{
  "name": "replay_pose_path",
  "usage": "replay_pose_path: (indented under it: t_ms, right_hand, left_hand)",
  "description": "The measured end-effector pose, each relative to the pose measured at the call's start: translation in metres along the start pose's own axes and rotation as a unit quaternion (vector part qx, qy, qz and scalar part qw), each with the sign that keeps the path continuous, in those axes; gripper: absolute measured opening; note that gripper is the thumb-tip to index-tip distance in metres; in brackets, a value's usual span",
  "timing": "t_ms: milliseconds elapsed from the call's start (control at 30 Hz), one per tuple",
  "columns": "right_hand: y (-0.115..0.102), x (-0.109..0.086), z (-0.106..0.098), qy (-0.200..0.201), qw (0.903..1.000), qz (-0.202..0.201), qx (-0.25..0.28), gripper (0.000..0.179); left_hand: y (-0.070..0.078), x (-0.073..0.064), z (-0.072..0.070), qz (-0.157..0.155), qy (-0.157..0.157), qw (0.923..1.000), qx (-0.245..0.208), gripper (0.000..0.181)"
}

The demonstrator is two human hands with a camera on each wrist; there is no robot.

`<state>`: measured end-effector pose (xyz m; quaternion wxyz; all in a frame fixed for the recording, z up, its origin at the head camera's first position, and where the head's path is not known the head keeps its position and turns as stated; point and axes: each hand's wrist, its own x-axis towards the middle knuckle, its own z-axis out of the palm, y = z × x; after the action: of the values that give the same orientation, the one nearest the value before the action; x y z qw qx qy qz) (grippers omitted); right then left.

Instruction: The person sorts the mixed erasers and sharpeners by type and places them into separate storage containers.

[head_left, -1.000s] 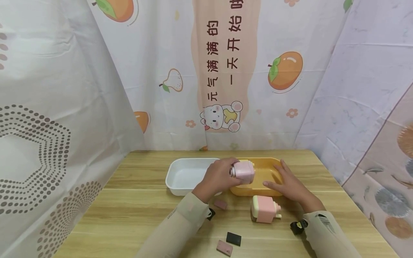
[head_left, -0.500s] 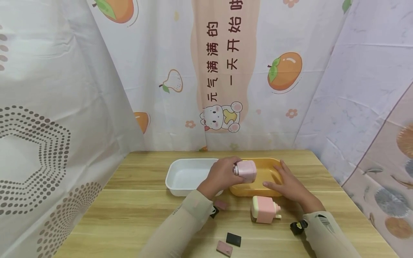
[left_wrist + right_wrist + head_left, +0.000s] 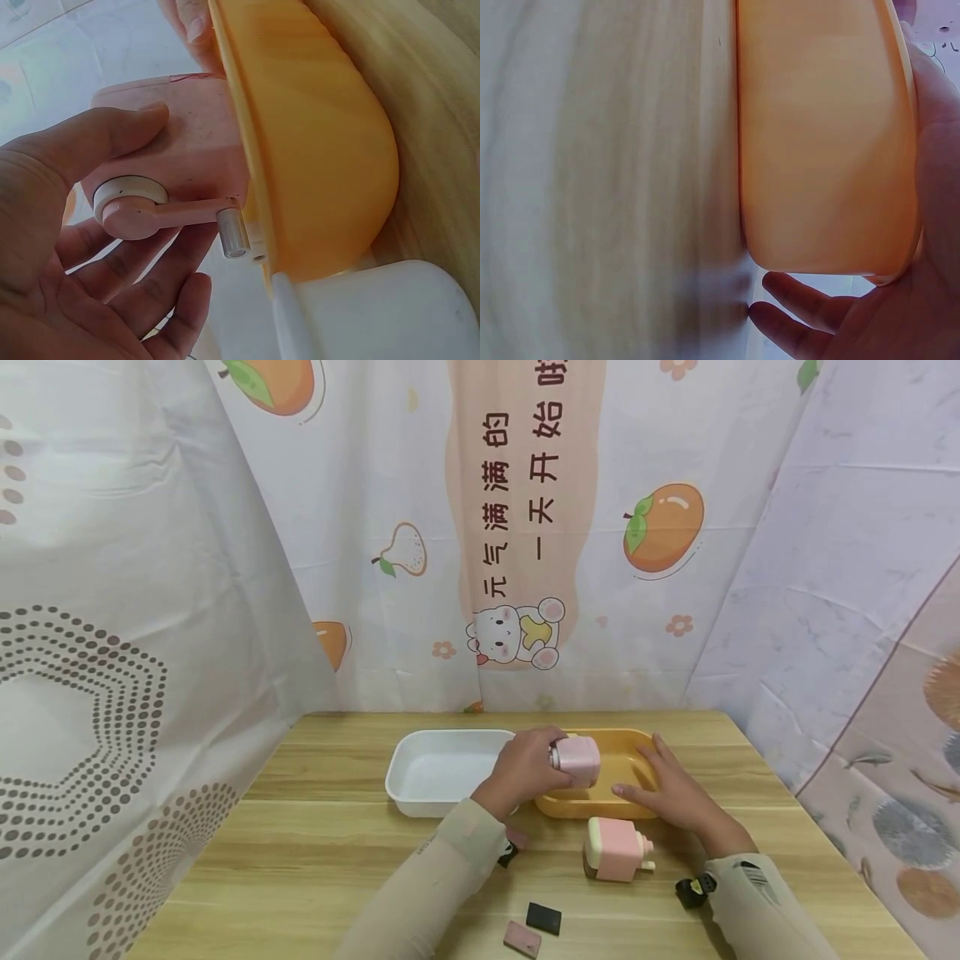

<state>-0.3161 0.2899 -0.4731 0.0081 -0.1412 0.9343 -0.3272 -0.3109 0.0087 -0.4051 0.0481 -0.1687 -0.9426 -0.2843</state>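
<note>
My left hand (image 3: 519, 770) holds a pink crank pencil sharpener (image 3: 579, 762) over the orange tray (image 3: 600, 810). In the left wrist view the thumb lies on the sharpener's body (image 3: 195, 139), with the crank handle (image 3: 187, 215) facing the camera. The sharpener overlaps the tray's rim there. At the tray's right end my right hand (image 3: 678, 795) grips the corner, its thumb over the rim and other fingers along the outer wall, as the right wrist view shows. A second pencil sharpener (image 3: 617, 850), pink with a cream front, sits on the table before the tray.
Left of the orange tray stands a white tray (image 3: 442, 807), partly behind my left hand. Small flat blocks lie nearer me: a black one (image 3: 543, 918), a pink one (image 3: 522, 938), and another pink one (image 3: 517, 837) beside the left sleeve. Printed curtains (image 3: 390, 635) hang behind the table.
My left hand has moved slightly to the right with the sharpener, farther over the orange tray. The right hand has stayed at the tray's end.
</note>
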Motion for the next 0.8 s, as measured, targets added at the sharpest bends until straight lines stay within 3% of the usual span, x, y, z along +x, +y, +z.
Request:
replay_pose_path:
  t_ms: [367,800]
  right_hand:
    - [0.001,0.001,0.001,0.003,1.0,-0.002,-0.004,0.107]
    - [0.003,0.001,0.002,0.002,1.0,0.0,0.003,0.111]
  left_hand:
    - [-0.002,0.003,0.009,-0.012,-0.017,0.9996,0.021,0.052]
    - [-0.011,0.004,0.02,-0.014,-0.02,0.9997,0.009,0.064]
